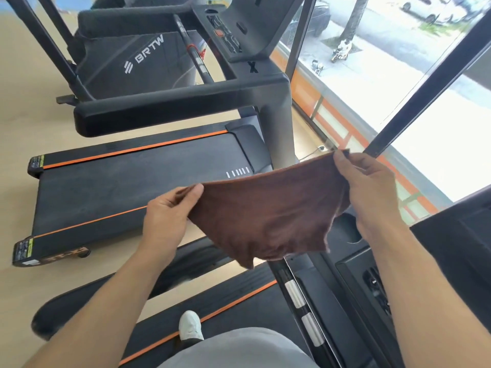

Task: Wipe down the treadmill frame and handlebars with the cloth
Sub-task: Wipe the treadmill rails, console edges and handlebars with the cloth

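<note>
Grey-clad legs fill the bottom edge, cut off by the frame, with one white shoe [190,326] planted on the belt of the near treadmill [239,301], beside its orange side stripe. Both forearms reach forward from the lower corners. Between the hands hangs the brown cloth [268,213], stretched out in the air above the gap between the two machines and touching neither. The left hand [167,216] pinches the cloth's left corner between thumb and curled fingers; the right hand [369,192] pinches the upper right corner, fingertips bunched on the edge. The cloth's lower corner droops to a point and hides part of the near treadmill's handlebar [300,301], a dark bar with two silver pads. That machine's console [372,282] sits at the lower right, partly cut off and too dark to read.

Beyond the cloth stands a second treadmill [132,181], its thick black side rail [164,110] crossing the view. Warning stickers on its rear corners are too small to read. Farther back, a dark panel carries the white letters "BRTW" [148,53] beside a striped logo, and a black "X" [253,67] marks the frame under that console. A window [398,75] on the right shows a bright street, washed out.
</note>
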`<action>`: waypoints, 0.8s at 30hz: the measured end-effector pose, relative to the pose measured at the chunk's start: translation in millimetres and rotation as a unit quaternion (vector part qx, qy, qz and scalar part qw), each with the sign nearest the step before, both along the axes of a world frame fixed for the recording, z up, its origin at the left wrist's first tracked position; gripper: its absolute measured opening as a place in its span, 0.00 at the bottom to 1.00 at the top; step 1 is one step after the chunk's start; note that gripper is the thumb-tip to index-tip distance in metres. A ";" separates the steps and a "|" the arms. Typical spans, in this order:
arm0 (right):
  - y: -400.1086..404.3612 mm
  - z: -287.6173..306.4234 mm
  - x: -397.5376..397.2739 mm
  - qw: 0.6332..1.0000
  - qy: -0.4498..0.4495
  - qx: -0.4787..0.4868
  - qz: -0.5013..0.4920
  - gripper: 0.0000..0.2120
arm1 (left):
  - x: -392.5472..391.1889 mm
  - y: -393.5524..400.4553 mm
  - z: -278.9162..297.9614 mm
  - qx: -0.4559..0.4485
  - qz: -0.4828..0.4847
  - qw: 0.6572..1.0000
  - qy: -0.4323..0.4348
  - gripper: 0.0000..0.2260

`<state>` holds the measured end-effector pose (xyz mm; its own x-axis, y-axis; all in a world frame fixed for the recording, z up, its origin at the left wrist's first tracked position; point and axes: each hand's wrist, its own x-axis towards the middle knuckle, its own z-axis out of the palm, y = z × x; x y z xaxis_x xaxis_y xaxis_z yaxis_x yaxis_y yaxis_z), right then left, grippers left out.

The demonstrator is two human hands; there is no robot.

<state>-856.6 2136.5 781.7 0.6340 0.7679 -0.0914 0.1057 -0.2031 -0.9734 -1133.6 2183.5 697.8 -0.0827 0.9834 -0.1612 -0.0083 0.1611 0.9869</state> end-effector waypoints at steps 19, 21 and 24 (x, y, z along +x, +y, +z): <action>-7.5 -15.8 15.9 0.992 0.057 0.115 0.003 0.12 | -3.7 8.9 63.1 0.129 -0.074 0.985 0.090 0.08; -26.3 -41.9 21.4 0.998 0.036 0.041 0.013 0.13 | -9.3 -9.9 39.0 0.048 -0.137 0.985 0.091 0.09; -49.9 -76.1 29.1 0.988 0.012 -0.124 0.086 0.10 | -15.2 -29.2 3.2 -0.084 -0.213 0.965 0.130 0.04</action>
